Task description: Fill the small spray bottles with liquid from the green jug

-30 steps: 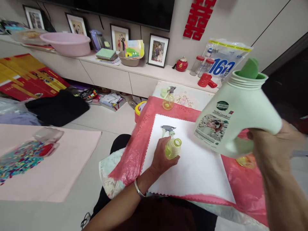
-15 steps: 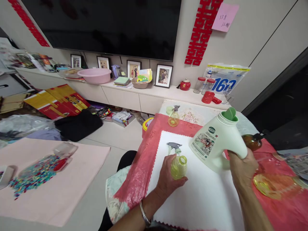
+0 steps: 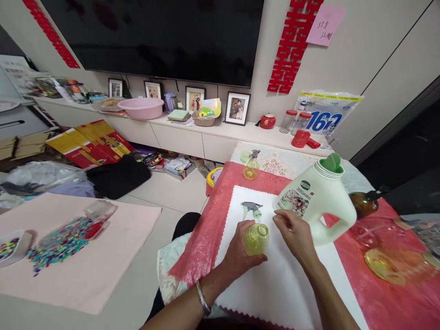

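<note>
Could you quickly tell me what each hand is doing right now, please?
Left hand: closed around the small yellow-green bottle, which stands open on the white cloth.
Right hand: holding nothing, fingers loosely curled beside the detergent jug.

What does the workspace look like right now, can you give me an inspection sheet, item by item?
Surface: white cloth laid over a red plastic sheet on the table.
Job's things: small yellow-green bottle, open at the neck; grey spray head lying on the cloth behind it; pale green detergent jug standing uncapped.
Clutter: second small spray bottle, brown bottle, yellow glass dish.
Hands: left hand grips the small yellow-green bottle; right hand is beside it, fingers pinched; whether it holds anything cannot be told.
Cables: nothing seen.
Surroundings: pink mat with coloured beads on the floor, pink basin on the shelf, photo frames, dark screen.
</note>
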### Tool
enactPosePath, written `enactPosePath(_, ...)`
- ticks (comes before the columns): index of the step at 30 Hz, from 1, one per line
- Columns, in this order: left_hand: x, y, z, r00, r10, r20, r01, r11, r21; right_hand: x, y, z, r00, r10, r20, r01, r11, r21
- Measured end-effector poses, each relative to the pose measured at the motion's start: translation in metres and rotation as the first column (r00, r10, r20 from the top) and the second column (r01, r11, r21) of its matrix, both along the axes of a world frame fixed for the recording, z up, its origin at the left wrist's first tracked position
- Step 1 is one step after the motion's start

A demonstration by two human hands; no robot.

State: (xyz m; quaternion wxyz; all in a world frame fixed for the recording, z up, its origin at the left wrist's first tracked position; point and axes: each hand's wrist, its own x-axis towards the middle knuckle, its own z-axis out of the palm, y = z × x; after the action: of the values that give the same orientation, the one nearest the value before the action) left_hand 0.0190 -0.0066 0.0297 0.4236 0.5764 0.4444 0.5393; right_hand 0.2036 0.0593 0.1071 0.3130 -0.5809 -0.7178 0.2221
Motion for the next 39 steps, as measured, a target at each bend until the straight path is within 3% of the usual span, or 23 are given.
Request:
enactPosePath(6, 0.005, 0.001, -0.007, 0.998, 0.052, -0.023, -0.050, 0.996, 0.072, -0.041, 0.049, -0.020, 0.978, 0.075, 0.197, -0.022, 0.966, -0.259)
enactPosePath(11, 0.009, 0.005, -0.018, 0.993, 0.103, -0.055, -0.095, 0.986, 0.134, -0.058, 0.056, -0.017, 0.966, 0.068, 0.249, 0.012, 0.952, -0.306)
enactPosePath(15, 0.008, 0.005, -0.020, 0.991, 0.093, -0.097, -0.073, 0.978, 0.197, -0.052, 0.055, -0.001, 0.992, -0.024, 0.126, 0.055, 0.966, -0.253)
enactPosePath(20, 0.005, 0.004, -0.013, 0.988, 0.067, -0.142, -0.041, 0.983, 0.176, -0.027, 0.047, 0.041, 0.974, -0.072, -0.216, 0.056, 0.996, -0.076)
enactPosePath(23, 0.004, 0.004, -0.010, 0.986, 0.064, -0.154, -0.041, 0.988, 0.150, -0.018, 0.035, 0.074, 0.849, -0.067, -0.524, 0.103, 0.994, 0.040)
enactPosePath(25, 0.003, 0.004, -0.010, 0.985, 0.060, -0.162, -0.039, 0.991, 0.128, -0.017, 0.024, 0.093, 0.636, 0.013, -0.771, 0.124, 0.985, 0.118)
enactPosePath(27, 0.004, 0.005, -0.010, 0.984, 0.059, -0.166, -0.042, 0.994, 0.106, -0.020, 0.012, 0.107, 0.457, 0.093, -0.884, 0.119, 0.979, 0.164)
enactPosePath(29, 0.004, 0.005, -0.010, 0.986, 0.060, -0.157, -0.046, 0.995, 0.090, -0.026, 0.002, 0.113, 0.412, 0.126, -0.903, 0.103, 0.978, 0.183)
enactPosePath(34, 0.005, 0.004, -0.008, 0.990, 0.062, -0.128, -0.053, 0.996, 0.073, -0.042, -0.009, 0.097, 0.380, 0.143, -0.914, 0.052, 0.983, 0.175)
enactPosePath(37, 0.005, 0.004, -0.007, 0.988, 0.067, -0.136, -0.056, 0.995, 0.082, -0.044, -0.012, 0.072, 0.394, 0.122, -0.911, -0.037, 0.992, 0.117)
enactPosePath(39, 0.005, 0.005, -0.006, 0.987, 0.069, -0.143, -0.056, 0.994, 0.094, -0.041, -0.017, 0.050, 0.450, 0.106, -0.887, -0.098, 0.993, 0.069)
